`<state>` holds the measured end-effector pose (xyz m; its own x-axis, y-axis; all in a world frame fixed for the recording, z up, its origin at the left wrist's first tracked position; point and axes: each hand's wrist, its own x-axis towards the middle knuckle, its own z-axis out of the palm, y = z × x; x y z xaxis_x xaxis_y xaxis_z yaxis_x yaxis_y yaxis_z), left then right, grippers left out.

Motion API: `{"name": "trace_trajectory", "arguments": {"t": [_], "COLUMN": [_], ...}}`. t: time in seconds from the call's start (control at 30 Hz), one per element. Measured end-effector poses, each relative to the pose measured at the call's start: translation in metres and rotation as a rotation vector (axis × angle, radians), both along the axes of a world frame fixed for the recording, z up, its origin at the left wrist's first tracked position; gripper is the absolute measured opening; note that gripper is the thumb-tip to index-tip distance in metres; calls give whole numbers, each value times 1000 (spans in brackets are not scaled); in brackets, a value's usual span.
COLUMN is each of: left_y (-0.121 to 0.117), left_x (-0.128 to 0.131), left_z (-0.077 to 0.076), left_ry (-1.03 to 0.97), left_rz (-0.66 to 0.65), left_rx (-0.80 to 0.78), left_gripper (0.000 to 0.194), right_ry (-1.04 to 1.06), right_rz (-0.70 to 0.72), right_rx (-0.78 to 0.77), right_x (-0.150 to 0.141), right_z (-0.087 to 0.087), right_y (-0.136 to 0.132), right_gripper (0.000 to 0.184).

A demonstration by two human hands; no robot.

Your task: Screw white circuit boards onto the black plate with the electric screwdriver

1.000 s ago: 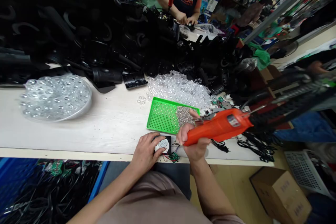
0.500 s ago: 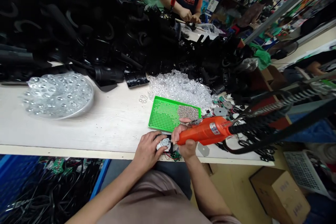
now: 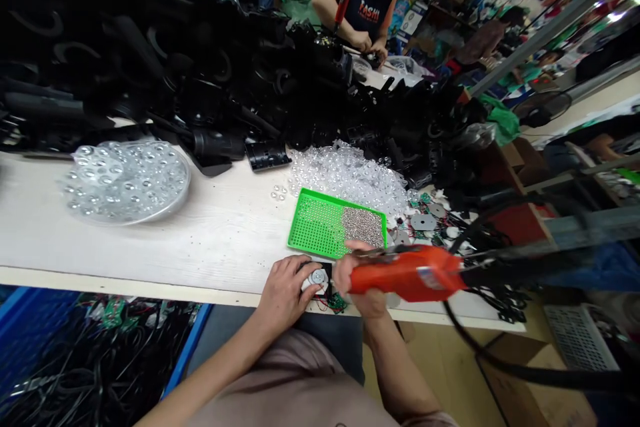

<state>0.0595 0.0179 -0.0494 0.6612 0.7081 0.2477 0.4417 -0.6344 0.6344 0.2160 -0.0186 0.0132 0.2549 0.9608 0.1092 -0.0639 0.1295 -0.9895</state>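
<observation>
My left hand (image 3: 285,290) rests at the table's near edge, fingers curled round a small black part with a white round reflector (image 3: 316,277). My right hand (image 3: 357,280) is wrapped round an orange electric screwdriver (image 3: 407,272), whose tip points left at that part. Red and black wires and a small green circuit board (image 3: 336,301) hang from the part at the table edge. Just behind both hands lies a green perforated tray (image 3: 320,223) with a heap of small silver screws (image 3: 363,226) in its right half.
A pile of clear lenses (image 3: 350,173) lies behind the tray, and a round clear lens plate (image 3: 127,180) sits far left. Black plastic housings (image 3: 200,73) cover the back of the table. A person in an orange shirt (image 3: 363,3) works across it. Black cables (image 3: 490,293) trail on the right.
The screwdriver has dropped lower and nearly level, its tip staying at the small part. My left hand keeps its hold. The view has shifted slightly.
</observation>
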Motion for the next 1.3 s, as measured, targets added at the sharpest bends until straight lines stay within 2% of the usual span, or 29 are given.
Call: {"name": "trace_trajectory", "arguments": {"t": [0.1, 0.2, 0.33, 0.47, 0.83, 0.93, 1.07, 1.13, 1.2, 1.3], "left_y": [-1, -1, 0, 0, 0, 0, 0, 0, 0, 0], "left_x": [0, -1, -1, -1, -1, 0, 0, 0, 0, 0], "left_z": [-1, -2, -2, -2, -1, -1, 0, 1, 1, 0], "left_ry": [-7, -15, -19, -25, -13, -17, -26, -19, -10, -7], "left_rz": [-6, -6, -2, -6, -4, -10, -14, -7, -2, -7], "left_rx": [-4, -9, -13, -12, -4, -4, 6, 1, -1, 6], "left_gripper": [29, 30, 29, 29, 28, 29, 29, 29, 30, 31], "right_ry": [87, 101, 78, 60, 54, 59, 177, 237, 262, 250], "right_rz": [-125, -265, -245, -207, -132, -158, -245, -208, -175, -197], "right_rx": [171, 254, 208, 179, 226, 234, 311, 308, 256, 177], "right_x": [13, 29, 39, 40, 40, 37, 26, 16, 6, -6], "right_z": [22, 27, 5, -15, -33, -20, 21, 35, 37, 23], "right_y": [8, 28, 55, 65, 65, 64, 48, 34, 19, 6], "right_gripper": [68, 73, 68, 62, 49, 52, 60, 66, 69, 74]}}
